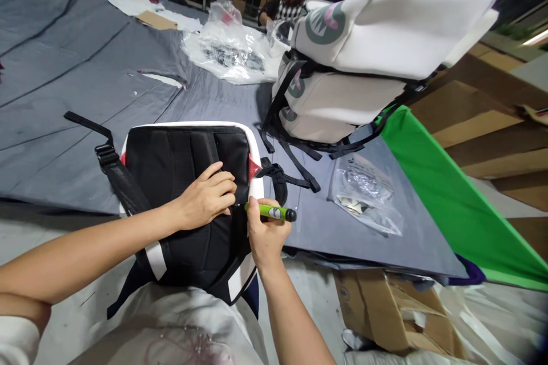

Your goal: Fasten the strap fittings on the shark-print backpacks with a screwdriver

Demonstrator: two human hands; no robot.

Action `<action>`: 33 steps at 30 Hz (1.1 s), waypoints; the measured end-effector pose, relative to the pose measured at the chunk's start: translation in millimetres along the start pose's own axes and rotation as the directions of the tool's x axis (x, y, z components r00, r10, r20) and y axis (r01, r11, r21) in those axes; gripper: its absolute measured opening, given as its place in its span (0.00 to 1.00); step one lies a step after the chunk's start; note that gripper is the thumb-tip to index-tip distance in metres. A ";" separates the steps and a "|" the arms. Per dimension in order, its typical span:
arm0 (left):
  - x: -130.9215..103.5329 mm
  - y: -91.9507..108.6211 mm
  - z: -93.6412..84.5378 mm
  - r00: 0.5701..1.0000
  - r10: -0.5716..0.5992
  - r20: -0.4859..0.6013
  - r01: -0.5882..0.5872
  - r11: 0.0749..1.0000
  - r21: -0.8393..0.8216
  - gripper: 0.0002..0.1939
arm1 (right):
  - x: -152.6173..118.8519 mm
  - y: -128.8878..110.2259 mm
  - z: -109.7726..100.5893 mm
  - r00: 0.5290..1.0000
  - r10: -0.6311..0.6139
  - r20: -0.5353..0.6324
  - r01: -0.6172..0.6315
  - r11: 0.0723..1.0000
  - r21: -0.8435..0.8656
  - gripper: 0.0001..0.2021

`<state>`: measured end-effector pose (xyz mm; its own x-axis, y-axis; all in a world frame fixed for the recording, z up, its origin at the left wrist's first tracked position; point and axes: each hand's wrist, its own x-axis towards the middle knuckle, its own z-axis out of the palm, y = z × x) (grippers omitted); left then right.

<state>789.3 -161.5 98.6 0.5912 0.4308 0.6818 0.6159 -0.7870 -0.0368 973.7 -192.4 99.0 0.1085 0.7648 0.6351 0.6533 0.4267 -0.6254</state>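
Observation:
A black backpack [154,165] with white edging and red side tabs lies on the near edge of the grey-covered table, its back panel and straps facing up. My left hand [210,194] is on the panel, its fingers curled and closed on the black fabric near the right edge. Gripped in my right hand [268,234] is a green marker pen [268,211] with a black end pointing right. The pen's other end points left at the panel, close to my left fingertips. Its very tip is hard to make out.
A stack of white backpacks [372,34] with dangling black straps stands at the right. Plastic-wrapped items [235,51] and a clear bag [368,194] lie on the table [85,74]. Green cloth [454,199] and cardboard boxes [385,308] are at the right. A person [286,0] is beyond.

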 end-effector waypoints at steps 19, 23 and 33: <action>-0.6 0.2 2.5 1.000 -0.027 0.006 0.027 0.999 -0.044 0.04 | -0.1 -1.1 2.2 0.999 0.051 -0.005 -0.051 0.997 -0.050 0.14; -0.6 0.2 2.9 1.000 -0.024 -0.006 0.024 1.000 -0.010 0.04 | 4.1 -1.2 1.2 0.999 0.035 0.032 -0.034 0.998 -0.047 0.14; -1.5 -0.6 5.2 1.000 -0.020 -0.007 0.020 1.000 0.012 0.04 | 19.7 -4.9 -2.6 0.985 0.024 0.171 0.000 0.990 -0.141 0.16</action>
<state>790.8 -159.4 93.8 0.5750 0.4434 0.6876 0.6337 -0.7729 -0.0315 974.6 -180.7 115.8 -0.0051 0.8461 0.5330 0.7523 0.3544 -0.5553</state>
